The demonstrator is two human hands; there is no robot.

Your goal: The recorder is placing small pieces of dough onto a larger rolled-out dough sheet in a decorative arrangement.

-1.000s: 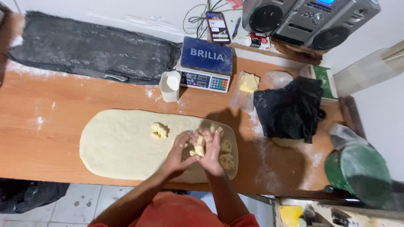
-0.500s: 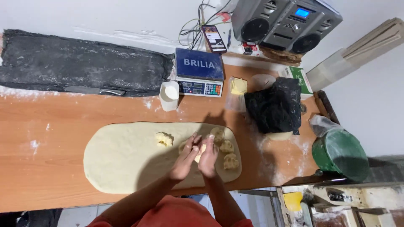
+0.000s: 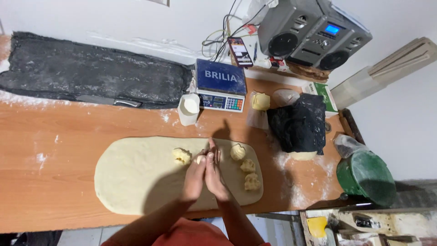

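Observation:
A long oval sheet of pale dough (image 3: 136, 175) lies on the wooden table (image 3: 54, 136). Pressed together over its middle, my left hand (image 3: 195, 175) and my right hand (image 3: 215, 173) hold a small lump of yellowish filling (image 3: 200, 159) between the fingertips. One filling lump (image 3: 181, 155) sits on the dough left of my hands. Three more lumps (image 3: 247, 166) lie in a column near the sheet's right end.
A blue weighing scale (image 3: 221, 85) and a white cup (image 3: 189, 109) stand behind the dough. A block of yellow filling (image 3: 261, 101) on plastic and a black bag (image 3: 298, 123) lie to the right. A dark floured cloth (image 3: 91, 75), a stereo (image 3: 314, 34) and a green bucket (image 3: 366, 177) surround the table.
My hands have moved left from the right-end lumps toward the middle of the dough, still together on a lump. The camera has tilted, shifting the whole scene.

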